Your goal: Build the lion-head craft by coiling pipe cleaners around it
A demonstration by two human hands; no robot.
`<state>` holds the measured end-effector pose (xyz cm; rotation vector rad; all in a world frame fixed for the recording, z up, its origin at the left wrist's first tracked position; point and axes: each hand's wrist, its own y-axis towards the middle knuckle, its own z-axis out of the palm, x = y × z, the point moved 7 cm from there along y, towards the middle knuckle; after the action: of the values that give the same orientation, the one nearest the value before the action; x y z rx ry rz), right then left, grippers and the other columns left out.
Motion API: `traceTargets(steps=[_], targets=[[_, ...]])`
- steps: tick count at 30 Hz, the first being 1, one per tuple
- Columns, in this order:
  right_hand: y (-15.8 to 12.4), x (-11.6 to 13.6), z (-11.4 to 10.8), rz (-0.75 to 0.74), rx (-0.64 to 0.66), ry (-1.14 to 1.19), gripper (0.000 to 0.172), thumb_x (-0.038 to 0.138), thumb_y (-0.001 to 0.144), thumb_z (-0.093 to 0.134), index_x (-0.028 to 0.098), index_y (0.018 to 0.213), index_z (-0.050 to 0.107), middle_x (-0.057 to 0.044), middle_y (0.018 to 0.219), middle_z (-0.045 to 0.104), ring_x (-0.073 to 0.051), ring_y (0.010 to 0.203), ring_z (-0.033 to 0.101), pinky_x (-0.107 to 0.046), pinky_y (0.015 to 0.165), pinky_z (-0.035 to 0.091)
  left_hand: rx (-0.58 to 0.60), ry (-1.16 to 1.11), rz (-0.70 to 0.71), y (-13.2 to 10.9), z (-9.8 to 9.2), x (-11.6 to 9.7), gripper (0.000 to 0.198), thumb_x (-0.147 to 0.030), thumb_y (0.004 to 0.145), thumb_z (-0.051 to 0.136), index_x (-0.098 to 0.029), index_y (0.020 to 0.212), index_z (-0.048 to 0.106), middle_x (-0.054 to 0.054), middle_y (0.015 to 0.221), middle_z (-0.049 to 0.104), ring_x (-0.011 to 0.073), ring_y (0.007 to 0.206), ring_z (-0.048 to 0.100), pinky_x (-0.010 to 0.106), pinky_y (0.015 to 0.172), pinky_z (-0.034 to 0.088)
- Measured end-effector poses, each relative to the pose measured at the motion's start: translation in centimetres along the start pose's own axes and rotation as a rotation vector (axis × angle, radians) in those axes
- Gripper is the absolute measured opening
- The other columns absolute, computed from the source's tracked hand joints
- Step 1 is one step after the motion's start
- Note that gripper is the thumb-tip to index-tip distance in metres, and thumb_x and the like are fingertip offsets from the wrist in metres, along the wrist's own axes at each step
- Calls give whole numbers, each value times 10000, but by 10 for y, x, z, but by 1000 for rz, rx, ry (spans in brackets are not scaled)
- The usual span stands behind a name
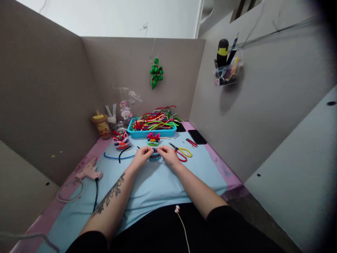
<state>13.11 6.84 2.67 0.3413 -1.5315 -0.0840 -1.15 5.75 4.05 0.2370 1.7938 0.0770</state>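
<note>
Both hands meet over the light blue cloth, with a small blue and teal fuzzy piece (155,157) between them. My left hand (143,155) pinches its left side with thumb and forefinger. Opposite it, my right hand (167,154) pinches the right side. Fingertips hide part of the piece. Just beyond sits a pink, red and green fuzzy figure (153,139). A pink and red animal-head figure (121,141) stands farther left. A blue stem (118,157) and a black stem (123,151) lie left of my left hand. Scissors (181,152) with red and yellow handles rest open to the right.
A blue tray (152,134) heaped with coloured stems stands at the back. A pink glue gun (90,170) with a cable lies left. At right are a red cutter (191,142) and a black phone (197,137). A lidded cup (101,125) stands back left.
</note>
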Motion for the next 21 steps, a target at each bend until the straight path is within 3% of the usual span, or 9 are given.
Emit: traceTargets(steps=[12, 14, 17, 21], targets=[[0, -3, 4, 44, -20, 11, 191, 345, 656, 630, 162, 654, 576, 51, 547, 485, -83, 515, 403, -222, 532, 342, 25, 11, 36, -2, 5, -4, 350, -479, 692, 621, -130, 704, 597, -16, 602, 529, 95, 545, 423, 221, 526, 332], [0, -2, 3, 40, -18, 11, 183, 342, 663, 618, 165, 652, 573, 54, 539, 471, -84, 509, 396, -223, 530, 337, 12, 28, 18, -1, 0, -5, 369, -489, 706, 611, -127, 773, 617, -1, 633, 544, 101, 548, 430, 227, 516, 331], [0, -2, -2, 19, -34, -31, 178, 341, 674, 603, 167, 655, 572, 45, 560, 494, -94, 533, 423, -230, 550, 353, -120, 31, -33, -2, -29, -14, 442, -509, 765, 549, -140, 1005, 590, 32, 741, 574, 109, 534, 430, 232, 466, 305], [3, -5, -12, -12, -59, -130, 179, 349, 679, 587, 171, 666, 573, 27, 607, 531, -114, 584, 465, -239, 576, 383, -376, 278, 31, -21, -98, -57, 393, -477, 867, 355, -164, 746, 558, 44, 664, 528, 161, 618, 485, 284, 553, 388]])
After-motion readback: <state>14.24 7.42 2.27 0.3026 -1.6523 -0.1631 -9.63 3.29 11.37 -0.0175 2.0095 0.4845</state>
